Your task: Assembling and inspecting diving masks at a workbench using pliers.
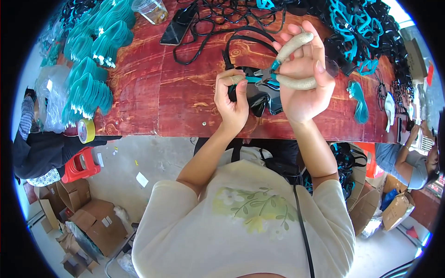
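Note:
My left hand (232, 104) is closed in a pinch on the side of a black and teal diving mask (260, 101), close to the table's near edge. A beige wrapping shows at its fingertips. In my right hand (301, 101), palm turned up, lies a pair of pliers (297, 83) with spread, beige-wrapped handles. The fingers reach up behind the upper handle and the lower one crosses the palm. The metal jaws point left, touching or just above the teal part of the mask beside my left fingers. A black strap loops behind the mask.
Teal strap stacks (88, 92) and yellow tape (86, 130) lie left on the red table (139, 92). Farther back are a clear tub (150, 10), a phone-like black slab (180, 24) and tangled black straps (222, 14). Teal frames (354, 28) and a teal strap (359, 103) sit right. People sit at both sides.

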The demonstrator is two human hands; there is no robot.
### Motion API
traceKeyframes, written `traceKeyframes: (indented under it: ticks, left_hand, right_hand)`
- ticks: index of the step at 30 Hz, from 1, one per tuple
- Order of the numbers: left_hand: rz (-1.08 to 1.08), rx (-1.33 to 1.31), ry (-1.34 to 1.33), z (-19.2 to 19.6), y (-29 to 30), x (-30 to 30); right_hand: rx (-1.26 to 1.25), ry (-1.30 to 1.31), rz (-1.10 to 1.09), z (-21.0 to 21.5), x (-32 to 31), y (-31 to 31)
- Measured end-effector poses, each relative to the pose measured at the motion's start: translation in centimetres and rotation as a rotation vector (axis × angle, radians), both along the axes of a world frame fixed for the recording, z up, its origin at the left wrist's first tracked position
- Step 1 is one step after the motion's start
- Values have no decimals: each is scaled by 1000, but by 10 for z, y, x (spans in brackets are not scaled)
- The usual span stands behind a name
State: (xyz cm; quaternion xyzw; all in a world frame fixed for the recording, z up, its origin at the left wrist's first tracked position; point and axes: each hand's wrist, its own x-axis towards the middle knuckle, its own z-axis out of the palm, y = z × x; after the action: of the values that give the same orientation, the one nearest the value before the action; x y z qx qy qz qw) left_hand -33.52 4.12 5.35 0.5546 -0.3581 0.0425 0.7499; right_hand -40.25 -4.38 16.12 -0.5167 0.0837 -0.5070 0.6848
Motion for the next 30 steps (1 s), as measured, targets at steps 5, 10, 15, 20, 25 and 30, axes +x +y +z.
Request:
traceKeyframes:
  ticks: [5,10,15,20,25,30]
  left_hand:
    - [-13,-4,26,0,-1,2]
    - [-12,35,8,2,0,4]
    - [-31,30,-1,-1,-3,6]
    - [-5,14,58,-10,-2,1]
    - [1,32,138,-15,1,8]
    - [-36,25,214,-19,3,10]
  right_hand:
    - [-22,72,-8,-1,3,7]
    - [136,30,-74,-7,20,11]
    - [166,-92,-10,-19,22,-5]
    - [217,-107,-19,-28,22,-6]
    - [-230,17,-177,-18,16,5]
    - [-494,644,-323,3,-65,-48]
